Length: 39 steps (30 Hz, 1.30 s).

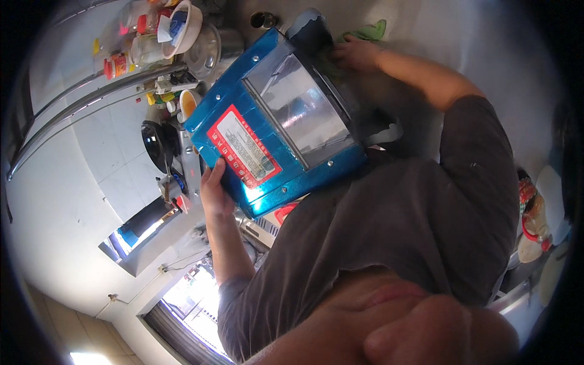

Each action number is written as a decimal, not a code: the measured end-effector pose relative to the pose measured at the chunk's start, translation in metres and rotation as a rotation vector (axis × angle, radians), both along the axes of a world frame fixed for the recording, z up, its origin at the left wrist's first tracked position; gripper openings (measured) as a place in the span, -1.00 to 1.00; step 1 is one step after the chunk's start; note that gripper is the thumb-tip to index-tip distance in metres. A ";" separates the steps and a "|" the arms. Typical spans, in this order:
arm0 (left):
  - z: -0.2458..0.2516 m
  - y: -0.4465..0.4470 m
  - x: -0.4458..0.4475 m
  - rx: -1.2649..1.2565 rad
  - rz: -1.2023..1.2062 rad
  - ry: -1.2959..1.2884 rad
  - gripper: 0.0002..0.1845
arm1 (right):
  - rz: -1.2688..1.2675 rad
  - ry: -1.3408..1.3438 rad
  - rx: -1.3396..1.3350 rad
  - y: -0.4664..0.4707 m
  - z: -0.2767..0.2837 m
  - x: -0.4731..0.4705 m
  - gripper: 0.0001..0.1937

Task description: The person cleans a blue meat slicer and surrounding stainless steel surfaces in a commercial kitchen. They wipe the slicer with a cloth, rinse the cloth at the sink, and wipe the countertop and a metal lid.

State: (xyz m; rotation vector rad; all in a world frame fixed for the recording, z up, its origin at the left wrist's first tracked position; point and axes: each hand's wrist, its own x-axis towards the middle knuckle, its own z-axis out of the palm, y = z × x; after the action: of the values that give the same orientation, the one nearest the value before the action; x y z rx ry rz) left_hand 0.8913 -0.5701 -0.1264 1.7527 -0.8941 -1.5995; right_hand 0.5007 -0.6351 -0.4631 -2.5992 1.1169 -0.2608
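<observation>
A blue metal machine (269,132) with a clear window, a red-bordered label and rounded screws stands tilted before my chest. My left hand (216,189) grips its lower left edge, thumb on the front and fingers mostly hidden behind. Beyond the machine, my right hand (358,54) is on a green cloth (372,32), its fingers partly hidden against dark parts. A grey curved part (312,23) sticks out at the machine's far end, and another (388,134) lies near my shirt.
A metal counter (433,32) extends at the top. Left of the machine are a lidded steel pot (203,50), a white basket (189,29), several jars (146,50), a bowl of orange contents (188,104), a black pan (155,146) and a metal rail (91,98). A dark cup (263,20) stands beyond.
</observation>
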 end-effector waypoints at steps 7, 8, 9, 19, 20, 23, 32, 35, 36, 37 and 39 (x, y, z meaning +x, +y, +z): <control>0.033 -0.010 -0.054 -0.078 -0.077 -0.056 -0.63 | -0.600 0.062 -0.052 0.030 -0.008 -0.114 -0.51; 0.039 -0.015 -0.064 -0.077 -0.116 -0.041 -0.63 | -0.728 0.077 -0.080 0.037 -0.014 -0.136 -0.49; 0.046 -0.020 -0.072 -0.076 -0.157 -0.028 -0.63 | -0.812 0.046 -0.118 0.052 -0.017 -0.150 -0.50; 0.070 -0.048 -0.187 -0.110 -0.576 -0.155 -0.58 | -1.015 -0.217 0.091 0.165 -0.002 -0.147 -0.46; 0.069 -0.053 -0.195 -0.107 -0.604 -0.177 -0.57 | -0.956 -0.294 0.135 0.171 0.003 -0.145 -0.46; 0.073 -0.038 -0.219 -0.158 -0.647 -0.159 -0.48 | -0.899 -2.209 0.589 0.228 0.078 -0.123 -0.46; 0.079 -0.028 -0.279 -0.216 -0.819 -0.238 -0.53 | -1.127 -1.475 -0.310 0.305 0.127 -0.024 -0.70; 0.081 -0.034 -0.292 -0.234 -0.811 -0.272 -0.52 | -1.084 -1.618 -0.275 0.280 0.112 -0.042 -0.72; 0.080 -0.039 -0.296 -0.240 -0.797 -0.292 -0.53 | -1.074 -1.651 -0.267 0.272 0.103 -0.042 -0.71; 0.082 -0.042 -0.298 -0.249 -0.785 -0.297 -0.54 | -1.059 -1.662 -0.255 0.263 0.097 -0.038 -0.71; 0.086 -0.045 -0.299 -0.263 -0.753 -0.305 -0.57 | -1.027 -1.679 -0.225 0.243 0.083 -0.026 -0.71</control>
State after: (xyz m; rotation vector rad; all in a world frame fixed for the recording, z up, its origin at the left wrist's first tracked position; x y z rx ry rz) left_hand 0.5920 -0.6153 -0.0400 1.5748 -1.9921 -1.5390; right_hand 0.4748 -0.3924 -0.3800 -0.7616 1.3478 -2.1787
